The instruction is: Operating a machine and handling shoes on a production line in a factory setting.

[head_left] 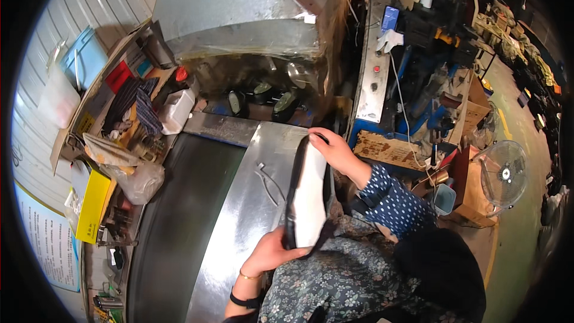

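I hold a black shoe upper (308,203) between both hands, its long white bottom face turned up toward me. My left hand (274,251) grips its near end, with the thumb laid along the edge. Closed on the far end is my right hand (332,152), the thumb on top. The upper is above the right edge of a shiny metal tabletop (230,245), close to my lap. A slim grey metal hand tool like pincers (270,184) lies on that tabletop, left of the upper.
A dark conveyor belt (179,227) runs left of the tabletop. Several dark shoes (286,104) stand under a large metal hood (239,12) ahead. A cluttered shelf with a plastic bag (140,180) is at left. To the right are a machine control panel (372,66) and a fan (505,173).
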